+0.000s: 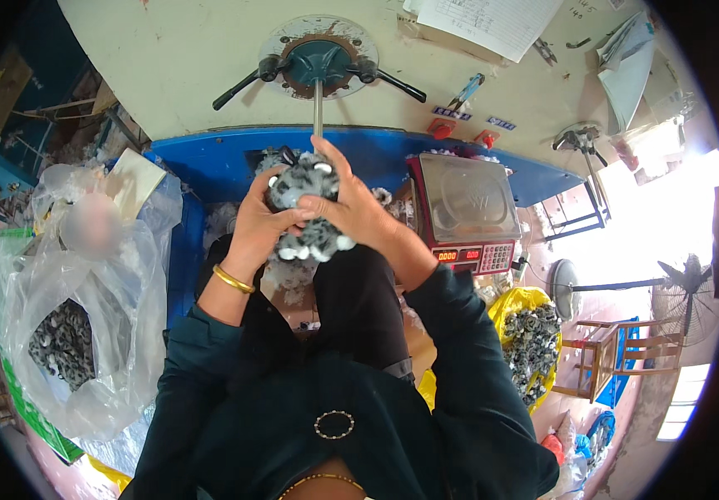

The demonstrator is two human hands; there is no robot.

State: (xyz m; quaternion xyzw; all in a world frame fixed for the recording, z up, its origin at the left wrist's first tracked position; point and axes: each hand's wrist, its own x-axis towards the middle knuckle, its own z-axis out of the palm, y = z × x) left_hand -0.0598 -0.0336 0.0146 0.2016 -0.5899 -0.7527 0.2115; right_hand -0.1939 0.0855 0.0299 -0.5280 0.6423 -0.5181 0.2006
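1) Small mottled grey-and-black plush toy with white tufts [305, 185] held just above the middle of the frame, left of centre, over the lap

2) Its left side gripped by the bare left hand [258, 218], thumb pressed across the front; a smooth gold-coloured bangle [234, 280] worn on that wrist

3) Its right side gripped by the bare right hand [351, 207], thumb laid on the front near the other thumb; index finger extended upward near the straight pale metal tube [318, 108]; contact there cannot be told

4) Tube mounted on a round dark green metal hub [319, 62] at upper centre, flanked by two black-handled levers [401, 86]

5) Red electronic scale with a square metal pan [469, 200] seen right of the hands, its display lit

6) Furry grey-and-black pieces [530, 346] contained in a yellow plastic bag [555, 371] at lower right; similar dark fluffy pieces [62, 343] seen in a clear plastic bag [130, 333] at lower left

7) Blue-handled hand tool [468, 90] and handwritten white paper sheets [488, 23] laid at upper right on the pale cream panel [184, 67]
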